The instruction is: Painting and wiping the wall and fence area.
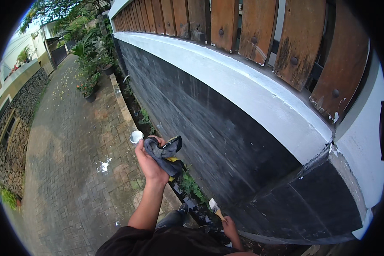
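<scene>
My left hand (151, 164) is raised in the middle, its fingers closed round a dark grey cloth (163, 148) with bits of yellow on it. Just past the thumb shows a small round white container (136, 136); whether the hand touches it I cannot tell. Low down by the wall, my right hand (229, 226) grips the wooden handle of a paintbrush (216, 208). Its bristle end looks white and points up and to the left, away from the hand. Beside the brush runs the dark lower wall (209, 141).
Above the dark wall are a white ledge (226, 77) and brown wooden fence slats (224, 25). A narrow planted gutter (192, 185) follows the wall's foot. White paint splashes (103, 165) mark the brick paving (72, 170). Potted plants (89, 96) stand farther up the lane.
</scene>
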Demonstrator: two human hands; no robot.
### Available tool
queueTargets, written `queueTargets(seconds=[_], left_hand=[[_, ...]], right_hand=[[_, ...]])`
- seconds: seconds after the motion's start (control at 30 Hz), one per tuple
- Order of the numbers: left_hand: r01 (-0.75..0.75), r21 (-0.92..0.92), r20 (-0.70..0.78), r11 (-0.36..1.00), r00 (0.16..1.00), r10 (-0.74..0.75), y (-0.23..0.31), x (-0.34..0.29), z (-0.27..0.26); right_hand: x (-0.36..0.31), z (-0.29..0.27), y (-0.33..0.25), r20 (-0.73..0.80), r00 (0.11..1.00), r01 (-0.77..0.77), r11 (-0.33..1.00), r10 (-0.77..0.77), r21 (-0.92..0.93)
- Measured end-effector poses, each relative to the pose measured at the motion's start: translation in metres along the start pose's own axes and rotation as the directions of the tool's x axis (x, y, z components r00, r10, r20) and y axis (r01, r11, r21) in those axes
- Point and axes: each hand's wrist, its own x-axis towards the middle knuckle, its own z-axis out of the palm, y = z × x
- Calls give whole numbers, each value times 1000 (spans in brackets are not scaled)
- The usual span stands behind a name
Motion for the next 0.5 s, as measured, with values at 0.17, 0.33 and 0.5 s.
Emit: queueTargets(seconds=[0.17, 0.33, 0.5], left_hand=[[-48, 31, -41, 998, 998, 49, -6, 42, -37], [120, -36, -193, 992, 973, -125, -34, 107, -100], [359, 85, -322, 929, 893, -315, -89, 199, -174]], right_hand=[[17, -15, -72, -25, 998, -66, 998, 66, 8], [30, -24, -117, -157, 988, 19, 999, -12, 46], [61, -3, -195, -258, 966, 34, 975, 25, 221]])
